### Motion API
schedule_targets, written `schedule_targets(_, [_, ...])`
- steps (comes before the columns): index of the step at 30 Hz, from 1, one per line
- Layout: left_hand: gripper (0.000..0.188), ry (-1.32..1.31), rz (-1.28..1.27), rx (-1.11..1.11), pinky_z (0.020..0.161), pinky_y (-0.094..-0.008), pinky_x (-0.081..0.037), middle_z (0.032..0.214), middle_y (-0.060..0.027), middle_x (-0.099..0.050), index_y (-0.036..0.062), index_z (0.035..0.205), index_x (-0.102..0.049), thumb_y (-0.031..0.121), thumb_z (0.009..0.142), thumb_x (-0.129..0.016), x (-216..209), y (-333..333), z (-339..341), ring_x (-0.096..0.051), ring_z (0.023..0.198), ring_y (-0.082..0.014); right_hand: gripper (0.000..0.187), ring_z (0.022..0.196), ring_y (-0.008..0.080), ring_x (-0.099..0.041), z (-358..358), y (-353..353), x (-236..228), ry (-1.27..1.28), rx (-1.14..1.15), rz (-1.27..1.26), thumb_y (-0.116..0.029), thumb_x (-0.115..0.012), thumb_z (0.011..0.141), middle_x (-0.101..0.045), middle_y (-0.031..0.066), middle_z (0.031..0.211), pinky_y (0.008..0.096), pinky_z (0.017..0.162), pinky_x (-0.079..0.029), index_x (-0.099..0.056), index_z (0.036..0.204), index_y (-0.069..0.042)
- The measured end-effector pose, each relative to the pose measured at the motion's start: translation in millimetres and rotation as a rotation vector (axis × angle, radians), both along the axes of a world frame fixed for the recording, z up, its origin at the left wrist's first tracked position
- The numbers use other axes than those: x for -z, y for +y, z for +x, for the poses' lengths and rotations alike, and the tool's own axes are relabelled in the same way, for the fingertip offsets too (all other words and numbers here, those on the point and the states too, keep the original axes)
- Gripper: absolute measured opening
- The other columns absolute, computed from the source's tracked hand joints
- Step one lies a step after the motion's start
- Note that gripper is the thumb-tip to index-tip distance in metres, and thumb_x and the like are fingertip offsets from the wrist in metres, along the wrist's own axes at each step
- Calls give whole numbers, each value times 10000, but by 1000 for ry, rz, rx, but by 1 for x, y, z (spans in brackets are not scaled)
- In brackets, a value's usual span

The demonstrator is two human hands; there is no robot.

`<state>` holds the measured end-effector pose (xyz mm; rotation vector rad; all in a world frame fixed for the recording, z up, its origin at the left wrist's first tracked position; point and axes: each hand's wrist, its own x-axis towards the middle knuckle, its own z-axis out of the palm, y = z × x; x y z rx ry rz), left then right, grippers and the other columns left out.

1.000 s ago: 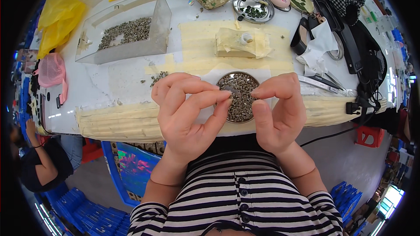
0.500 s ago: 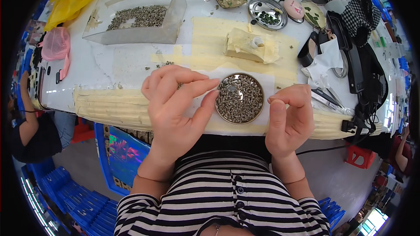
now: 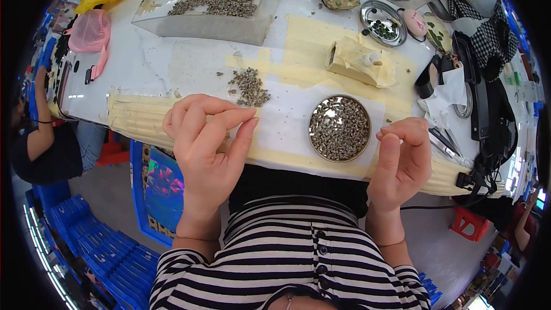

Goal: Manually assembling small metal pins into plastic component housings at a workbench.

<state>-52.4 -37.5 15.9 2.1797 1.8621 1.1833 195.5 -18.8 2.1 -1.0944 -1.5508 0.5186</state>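
A round shallow dish point(image 3: 369, 144) full of small silvery metal parts point(image 3: 338, 126) lies on white paper in front of me. To its left, a loose pile of the same parts point(image 3: 249, 87) rests on the table. My left hand point(image 3: 209, 143) hovers just below that pile, thumb and index finger brought together at the tips. What they pinch, if anything, is too small to make out. Beside the dish's right rim is my right hand point(image 3: 402, 161), its fingers curled and thumb pressed to the index finger. Anything in that pinch is likewise hidden.
A clear bin point(image 3: 229, 30) of metal parts stands at the back left. Behind the dish sits a tape-wrapped block point(image 3: 361, 63); a steel plate point(image 3: 385, 23) with dark green pieces lies farther back. Tweezers point(image 3: 445, 142), tissue and black straps crowd the right. A pink mesh item point(image 3: 90, 31) lies far left.
My left hand has moved left, away from the dish's rim, and the loose pile is now uncovered. My right hand keeps its pinch beside the dish. The whole view has shifted somewhat.
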Motion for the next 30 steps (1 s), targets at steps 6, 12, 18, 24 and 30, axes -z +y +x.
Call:
schedule_targets(6, [135, 126, -9, 60, 878, -391, -300, 857, 13, -592, 123, 875, -743, 119, 757, -807, -3, 27, 4, -537, 908, -194, 71, 774, 217, -507, 1, 3, -1, -124, 28, 75, -25, -717, 852, -644, 49, 811, 322, 740, -400, -651, 876, -34])
schedule_targets(12, [119, 233, -55, 139, 866, -377, -293, 845, 3, -600, 88, 877, -729, 111, 776, -787, -10, 33, 4, -541, 883, -207, 77, 742, 225, -513, -2, 2, -3, -180, 45, 95, -16, -730, 838, -650, 48, 791, 322, 703, -406, -659, 853, -42])
schedule_targets(18, [104, -275, -80, 294, 839, -330, -403, 855, -31, -667, 31, 901, -691, 37, 826, -762, -12, 28, 5, -608, 844, -174, 152, 734, 219, -541, -15, 4, -18, -234, -90, 94, 0, -778, 768, -660, 41, 798, 320, 687, -423, -706, 894, -47])
schedule_targets(24, [180, -1294, -395, 486, 719, -213, -510, 891, -71, -697, -27, 1047, -642, -35, 890, -730, -11, 18, 31, -643, 823, -95, 247, 746, 222, -579, -38, 13, -31, -227, -185, 85, 16, -788, 728, -666, 51, 807, 323, 674, -457, -747, 955, -76])
schedule_targets(30, [168, -1347, -402, 589, 687, -204, -512, 918, -75, -705, -34, 1056, -662, -22, 903, -730, 3, 23, 37, -649, 798, -87, 202, 745, 219, -587, -30, 18, -28, -182, -223, 53, 17, -786, 713, -671, 43, 800, 320, 674, -460, -742, 889, -70])
